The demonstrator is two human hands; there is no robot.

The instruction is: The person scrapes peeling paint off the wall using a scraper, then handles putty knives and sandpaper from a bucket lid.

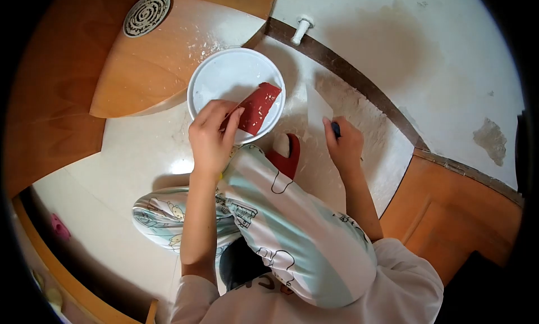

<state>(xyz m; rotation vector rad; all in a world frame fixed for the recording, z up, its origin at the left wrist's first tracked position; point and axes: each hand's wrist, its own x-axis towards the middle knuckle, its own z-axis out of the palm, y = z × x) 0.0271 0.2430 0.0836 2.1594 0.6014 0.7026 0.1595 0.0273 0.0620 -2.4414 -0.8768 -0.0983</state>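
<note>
My left hand (pixel 212 130) pinches a flat red sheet (pixel 261 108), which looks like stiff card, by its near edge. White flakes lie on the sheet, and it is tilted over a round white bucket (pixel 193 94). Most of the bucket's inside shows, though the sheet and my hand hide part of it. To the right, my right hand (pixel 343 141) is closed round the dark handle of a putty knife (pixel 319 108). The blade points away from me, above the dusty floor beside the wall.
White crumbs lie on the wooden board (pixel 151 65) behind the bucket, near a round slotted cover (pixel 146 15). A white pipe stub (pixel 302 31) juts from the stained, peeling wall (pixel 449 60). A red slipper (pixel 287 158) is on my foot. An orange wooden panel (pixel 455 211) stands right.
</note>
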